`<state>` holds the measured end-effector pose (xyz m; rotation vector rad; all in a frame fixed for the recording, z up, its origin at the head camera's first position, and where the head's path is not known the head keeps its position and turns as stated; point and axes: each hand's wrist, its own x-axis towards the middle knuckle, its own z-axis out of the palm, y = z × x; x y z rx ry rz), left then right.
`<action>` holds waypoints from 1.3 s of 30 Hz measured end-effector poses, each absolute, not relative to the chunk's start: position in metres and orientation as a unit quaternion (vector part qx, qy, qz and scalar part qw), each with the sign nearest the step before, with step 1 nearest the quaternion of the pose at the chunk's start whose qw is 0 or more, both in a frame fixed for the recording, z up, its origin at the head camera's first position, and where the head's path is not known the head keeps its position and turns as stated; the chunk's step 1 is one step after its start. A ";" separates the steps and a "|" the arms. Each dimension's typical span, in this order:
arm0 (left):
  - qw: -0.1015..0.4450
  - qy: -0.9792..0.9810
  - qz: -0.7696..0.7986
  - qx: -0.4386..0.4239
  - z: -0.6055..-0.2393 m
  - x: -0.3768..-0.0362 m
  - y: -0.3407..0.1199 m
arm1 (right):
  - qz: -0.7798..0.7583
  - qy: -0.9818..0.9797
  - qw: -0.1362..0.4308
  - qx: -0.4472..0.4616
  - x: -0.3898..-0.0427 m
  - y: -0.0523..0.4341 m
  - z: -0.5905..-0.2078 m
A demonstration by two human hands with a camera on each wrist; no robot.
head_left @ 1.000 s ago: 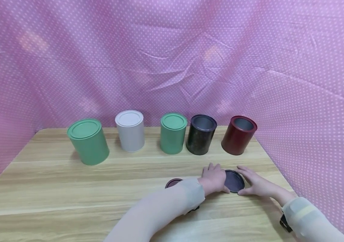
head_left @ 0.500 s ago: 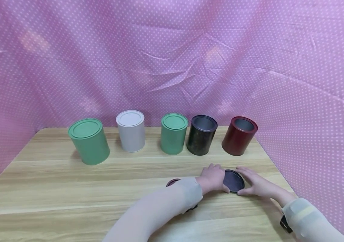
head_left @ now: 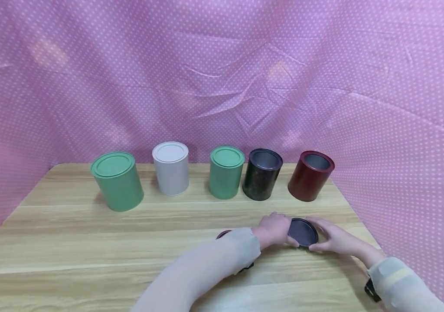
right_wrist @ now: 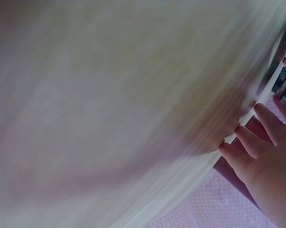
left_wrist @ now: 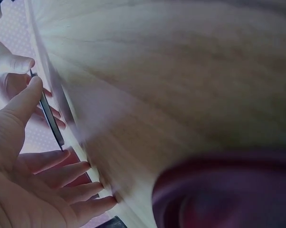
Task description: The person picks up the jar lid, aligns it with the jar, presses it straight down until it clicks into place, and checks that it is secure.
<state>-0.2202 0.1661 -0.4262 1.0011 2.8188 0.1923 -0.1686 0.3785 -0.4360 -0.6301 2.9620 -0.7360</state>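
A dark round lid (head_left: 302, 232) sits low over the wooden table (head_left: 89, 242) at the front right, held between both hands. My left hand (head_left: 275, 229) grips its left rim and my right hand (head_left: 330, 237) its right rim. In the left wrist view the lid's edge (left_wrist: 50, 114) stands off the wood, with the left thumb (left_wrist: 24, 99) on it and the left fingers (left_wrist: 71, 190) stretched beneath. The right wrist view shows the right hand's fingers (right_wrist: 257, 137) beside the lid's rim (right_wrist: 285, 78). A dark red lid (head_left: 223, 234) lies by my left forearm.
Along the back stand a large green can (head_left: 117, 181), a white can (head_left: 171, 169) and a smaller green can (head_left: 226, 172), all lidded, then an open black can (head_left: 262, 174) and an open red can (head_left: 310, 175). Pink dotted cloth (head_left: 401, 130) walls the table.
Both hands have drawn a little closer around the dark lid. Nothing else has moved apart from a slight shift of the head view.
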 end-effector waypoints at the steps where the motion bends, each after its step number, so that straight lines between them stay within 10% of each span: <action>1: 0.074 0.938 0.067 0.333 -0.426 -0.220 0.166 | -0.237 0.950 0.013 -0.202 -0.169 0.379 -0.436; 39: 0.076 0.886 0.262 0.375 -0.415 -0.240 0.142 | -0.339 0.920 -0.017 -0.198 -0.173 0.372 -0.418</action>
